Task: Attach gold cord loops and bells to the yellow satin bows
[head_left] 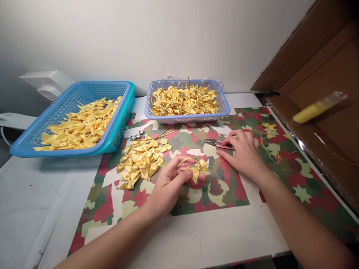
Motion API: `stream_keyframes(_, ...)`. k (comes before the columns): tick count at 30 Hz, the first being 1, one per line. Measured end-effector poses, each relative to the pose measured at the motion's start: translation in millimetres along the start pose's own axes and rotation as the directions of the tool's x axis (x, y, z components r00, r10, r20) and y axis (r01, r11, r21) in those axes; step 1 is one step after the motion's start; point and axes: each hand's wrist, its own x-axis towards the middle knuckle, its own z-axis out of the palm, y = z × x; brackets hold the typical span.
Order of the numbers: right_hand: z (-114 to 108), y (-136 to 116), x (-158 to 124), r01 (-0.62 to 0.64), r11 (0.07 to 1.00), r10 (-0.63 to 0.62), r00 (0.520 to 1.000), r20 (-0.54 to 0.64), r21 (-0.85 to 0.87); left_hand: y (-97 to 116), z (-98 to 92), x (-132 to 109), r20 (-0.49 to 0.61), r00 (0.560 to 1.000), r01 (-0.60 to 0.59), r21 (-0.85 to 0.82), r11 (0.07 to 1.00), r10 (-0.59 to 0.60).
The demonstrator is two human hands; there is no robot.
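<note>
A yellow ribbon bow point(199, 169) with a loop of gold cord is pinched in my left hand point(171, 181), low over the patterned paper. The loop curves above the fingers. My right hand point(243, 151) has its thumb and fingers closed on the handles of a pair of thread snips point(220, 144), which lie low at the paper with blades pointing left. A pile of yellow bows point(144, 160) is spread left of my left hand. Gold cords point(157, 140) and several shiny round gems point(138, 135) lie at the pile's far edge.
A blue basket point(33, 144) of yellow bows stands far left. At the back, a lilac basket point(185, 118) holds bows with gold loops. Cardboard point(316, 59) rises on the right, with a yellow tube point(316, 108) by it. Thread scraps point(276, 155) lie right of my right hand.
</note>
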Motion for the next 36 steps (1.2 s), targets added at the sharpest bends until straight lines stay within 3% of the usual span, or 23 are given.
stream_keyframes(5, 2.8, 4.9, 1.6, 0.033, 0.994, -0.038, 0.998, 0.053, 0.101, -0.7, -0.2, 0.8, -0.015, 0.999, 0.027, -0.075, 0.997, -0.028)
stream_keyframes(8, -3.1, 3.0, 3.6, 0.010, 0.954, -0.013, 1.000, 0.008, 0.300, 0.2, 0.6, 0.7, -0.012, 0.999, 0.042, -0.095, 0.995, -0.044)
stream_keyframes(11, -15.1, -5.7, 0.3, -0.110, 0.780, 0.070, 0.994, 0.089, 0.616, 0.0, 0.6, 1.2, -0.019, 0.998, 0.057, -0.093, 0.994, -0.059)
stream_keyframes(14, -29.2, -18.9, -8.7, -0.184, 0.601, -0.005, 0.972, 0.234, 0.778, -1.2, 0.1, 1.9, -0.041, 0.998, 0.035, -0.064, 0.997, -0.038)
stream_keyframes(17, -39.8, -30.2, -17.3, -0.064, 0.697, -0.174, 0.951, 0.254, 0.714, -1.4, 0.1, 1.7, -0.041, 0.999, 0.005, -0.042, 0.999, -0.006)
stream_keyframes(20, -42.6, -36.3, -21.2, 0.181, 0.807, -0.302, 0.945, 0.129, 0.562, 0.3, 1.1, 0.7, -0.023, 1.000, -0.006, -0.003, 1.000, 0.006)
stream_keyframes(22, -41.0, -38.1, -21.5, 0.278, 0.836, -0.343, 0.938, 0.056, 0.473, 1.4, 1.8, 0.3, -0.019, 1.000, -0.012, 0.021, 1.000, 0.012)
stream_keyframes(28, -36.0, -43.8, -20.4, 0.351, 0.870, -0.375, 0.927, 0.001, 0.347, -0.2, 2.1, 0.2, 0.031, 0.999, -0.015, -0.049, 0.999, 0.017)
stream_keyframes(36, -36.3, -49.1, -19.7, 0.348, 0.888, -0.367, 0.930, 0.008, 0.301, -0.1, 2.3, -0.9, 0.044, 0.999, -0.015, -0.035, 0.999, 0.016)
